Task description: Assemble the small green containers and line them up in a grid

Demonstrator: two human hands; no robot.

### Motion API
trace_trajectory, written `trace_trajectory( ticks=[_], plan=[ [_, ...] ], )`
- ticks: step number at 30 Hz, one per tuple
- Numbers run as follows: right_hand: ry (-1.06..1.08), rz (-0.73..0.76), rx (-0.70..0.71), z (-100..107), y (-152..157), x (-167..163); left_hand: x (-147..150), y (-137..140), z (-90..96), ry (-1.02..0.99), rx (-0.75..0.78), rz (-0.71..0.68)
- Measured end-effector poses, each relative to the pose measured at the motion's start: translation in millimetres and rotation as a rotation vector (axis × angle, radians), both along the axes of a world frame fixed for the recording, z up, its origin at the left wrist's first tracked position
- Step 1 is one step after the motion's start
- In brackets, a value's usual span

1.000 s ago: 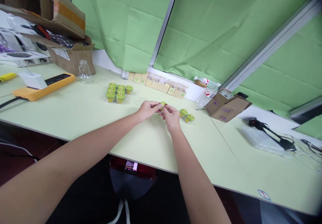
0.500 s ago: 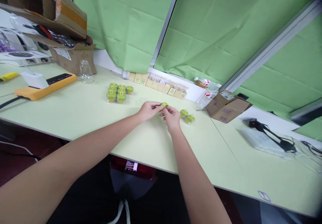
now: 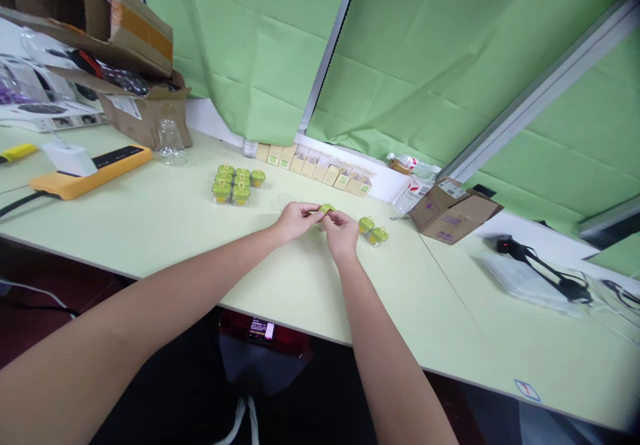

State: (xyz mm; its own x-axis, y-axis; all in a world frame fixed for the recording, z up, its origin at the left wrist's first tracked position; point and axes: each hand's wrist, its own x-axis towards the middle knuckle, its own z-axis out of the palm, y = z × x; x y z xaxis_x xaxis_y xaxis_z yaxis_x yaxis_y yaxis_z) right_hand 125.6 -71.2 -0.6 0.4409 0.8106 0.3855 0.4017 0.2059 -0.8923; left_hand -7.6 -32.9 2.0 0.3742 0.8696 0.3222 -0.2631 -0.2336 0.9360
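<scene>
Between my two hands is a small green lid (image 3: 327, 208), pinched from both sides just above the table. My left hand (image 3: 298, 221) closes on its left side with thumb and fingers. From the right, my right hand (image 3: 342, 230) grips it too, its fingers partly hiding the underside. Close behind my left hand lies a clear plastic piece (image 3: 283, 200). Two small clear jars with green lids (image 3: 373, 230) stand just right of my right hand. A cluster of several matching green-lidded jars (image 3: 233, 184) stands farther left.
A row of small cardboard boxes (image 3: 315, 166) lines the wall. Plastic bottles (image 3: 414, 182) and an open carton (image 3: 451, 212) are at the back right. An orange power strip (image 3: 93, 172) and a clear glass vessel (image 3: 171, 144) stand left. A phone (image 3: 261, 330) shows below the table edge.
The fingers of my right hand have curled in a little under the green lid. Otherwise both hands stay in nearly the same place.
</scene>
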Motion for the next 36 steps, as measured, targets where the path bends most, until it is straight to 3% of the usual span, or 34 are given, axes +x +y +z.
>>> trace_trajectory(
  ticks=[8,15,25,36],
  plan=[
    [-0.271,-0.011,-0.013,15,-14,-5,0,0,-0.4,0.005,-0.056,0.053],
    [-0.521,-0.089,0.052,15,-16,-4,0,0,1.2,0.008,-0.022,0.026],
    [-0.203,-0.039,0.098,14,-14,-9,3,2,0.6,-0.048,-0.012,0.026],
    [0.314,0.197,0.116,21,-12,-6,6,-10,17.4,-0.180,0.126,0.027]
  ],
)
